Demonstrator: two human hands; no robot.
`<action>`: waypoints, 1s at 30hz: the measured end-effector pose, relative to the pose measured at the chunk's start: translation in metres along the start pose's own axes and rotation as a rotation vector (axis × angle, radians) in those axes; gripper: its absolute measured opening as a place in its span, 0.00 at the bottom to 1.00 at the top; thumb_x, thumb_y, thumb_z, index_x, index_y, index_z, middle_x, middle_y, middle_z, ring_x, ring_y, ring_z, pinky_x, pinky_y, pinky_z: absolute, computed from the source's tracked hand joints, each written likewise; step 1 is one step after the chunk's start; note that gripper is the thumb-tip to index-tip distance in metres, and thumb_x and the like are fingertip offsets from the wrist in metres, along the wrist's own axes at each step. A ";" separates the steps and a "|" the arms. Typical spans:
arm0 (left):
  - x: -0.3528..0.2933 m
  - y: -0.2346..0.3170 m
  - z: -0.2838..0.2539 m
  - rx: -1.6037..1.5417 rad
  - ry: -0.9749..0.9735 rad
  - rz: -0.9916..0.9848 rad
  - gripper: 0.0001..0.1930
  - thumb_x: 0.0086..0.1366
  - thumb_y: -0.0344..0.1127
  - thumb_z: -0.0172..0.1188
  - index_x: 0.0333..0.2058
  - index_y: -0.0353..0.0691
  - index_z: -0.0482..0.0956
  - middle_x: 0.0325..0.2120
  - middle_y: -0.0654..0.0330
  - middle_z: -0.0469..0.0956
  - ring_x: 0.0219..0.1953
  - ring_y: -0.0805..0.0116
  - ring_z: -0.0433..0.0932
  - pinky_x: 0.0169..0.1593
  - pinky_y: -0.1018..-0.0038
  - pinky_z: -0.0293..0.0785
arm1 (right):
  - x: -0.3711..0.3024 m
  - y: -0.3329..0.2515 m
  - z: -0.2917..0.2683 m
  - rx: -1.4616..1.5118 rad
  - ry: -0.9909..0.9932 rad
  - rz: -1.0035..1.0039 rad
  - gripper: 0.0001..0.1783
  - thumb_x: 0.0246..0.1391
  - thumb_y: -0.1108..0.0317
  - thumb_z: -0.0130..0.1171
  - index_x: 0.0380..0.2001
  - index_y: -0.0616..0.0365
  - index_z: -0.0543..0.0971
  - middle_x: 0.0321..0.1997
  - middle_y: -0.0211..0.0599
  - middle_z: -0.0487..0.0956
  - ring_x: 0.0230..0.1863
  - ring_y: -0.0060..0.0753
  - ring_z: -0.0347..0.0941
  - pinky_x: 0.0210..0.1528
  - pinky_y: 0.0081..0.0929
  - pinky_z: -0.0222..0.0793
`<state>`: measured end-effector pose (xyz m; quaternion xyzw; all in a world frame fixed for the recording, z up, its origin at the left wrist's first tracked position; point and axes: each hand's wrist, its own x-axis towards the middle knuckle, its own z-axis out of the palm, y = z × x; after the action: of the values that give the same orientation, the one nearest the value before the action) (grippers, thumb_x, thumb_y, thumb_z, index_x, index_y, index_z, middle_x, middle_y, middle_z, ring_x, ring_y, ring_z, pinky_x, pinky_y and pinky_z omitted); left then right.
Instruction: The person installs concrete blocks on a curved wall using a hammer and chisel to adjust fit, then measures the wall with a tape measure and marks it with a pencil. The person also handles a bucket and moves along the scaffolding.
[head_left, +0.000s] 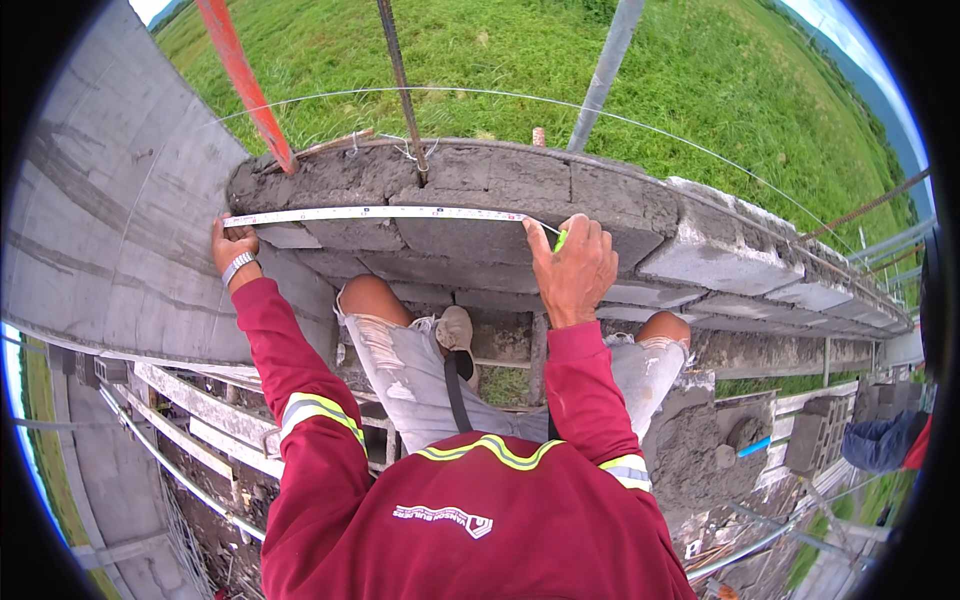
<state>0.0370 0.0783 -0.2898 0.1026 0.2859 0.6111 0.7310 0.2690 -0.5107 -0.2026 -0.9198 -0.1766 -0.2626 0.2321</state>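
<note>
A white tape measure blade (400, 212) is stretched almost level along the near side of a grey block wall (470, 237). My left hand (236, 248), with a metal watch at the wrist, pinches the blade's end against the corner where the wall meets a concrete column (130, 220). Closed round the tape's case is my right hand (577, 268); only a bright green bit of the case (561, 241) shows past the thumb. Rough grey mortar (330, 185) covers the wall's top at the left.
A rusty rebar (400, 85), an orange pole (245, 80) and a grey pipe (606, 75) rise by the wall. A thin string (480, 92) runs beyond it. At lower right lie wet mortar (690, 450), a blue-handled tool (754, 447) and hollow blocks (815, 435), near another person's leg (880, 440).
</note>
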 end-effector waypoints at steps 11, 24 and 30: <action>-0.017 0.001 0.009 -0.020 0.025 -0.031 0.08 0.72 0.34 0.68 0.40 0.35 0.84 0.31 0.67 0.83 0.33 0.74 0.81 0.39 0.70 0.74 | -0.001 0.000 0.006 -0.011 0.026 -0.030 0.26 0.53 0.39 0.74 0.33 0.50 0.79 0.35 0.34 0.79 0.40 0.44 0.77 0.39 0.46 0.70; -0.076 0.003 0.016 0.147 -0.115 -0.033 0.15 0.78 0.39 0.62 0.55 0.36 0.79 0.54 0.50 0.83 0.55 0.53 0.81 0.59 0.50 0.80 | 0.000 -0.002 0.011 -0.028 0.044 -0.002 0.29 0.52 0.36 0.74 0.31 0.50 0.78 0.33 0.33 0.79 0.39 0.45 0.79 0.39 0.47 0.71; -0.085 0.003 0.018 0.168 -0.132 0.000 0.14 0.78 0.38 0.61 0.55 0.38 0.78 0.54 0.53 0.84 0.55 0.55 0.81 0.60 0.51 0.81 | -0.001 0.002 0.014 -0.004 0.038 -0.026 0.30 0.52 0.35 0.74 0.31 0.51 0.78 0.33 0.35 0.80 0.39 0.47 0.79 0.38 0.48 0.72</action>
<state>0.0366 0.0017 -0.2487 0.2033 0.2874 0.5768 0.7371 0.2747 -0.5056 -0.2147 -0.9126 -0.1837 -0.2836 0.2301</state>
